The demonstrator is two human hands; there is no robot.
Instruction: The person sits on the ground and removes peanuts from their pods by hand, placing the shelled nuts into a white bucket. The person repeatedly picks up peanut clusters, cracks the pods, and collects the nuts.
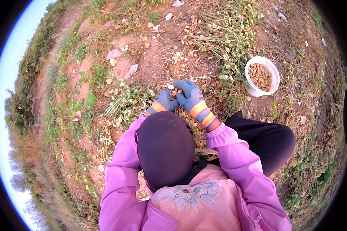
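Note:
Both my hands wear blue-grey coated work gloves with orange-striped cuffs, and they meet in front of my knees. Between their fingers is a small cluster of unshelled peanuts (173, 92), partly hidden by the gloves. My left hand (166, 99) cups the cluster from the left. My right hand (190, 94) closes on it from the right, with bent fingers and thumb. Just left of my hands lies a bunch of peanut plants (127, 101) with green leaves and stems. A white plastic bucket (248, 83), partly filled with peanuts (260, 77), stands to the right.
A long heap of pulled peanut plants (228, 37) lies ahead to the right. Loose peanuts (188, 29) are on the soil beside it. Dry leaves and plastic scraps (131, 71) litter the ground. My dark-trousered knees (164, 147) rise close below my hands and at right.

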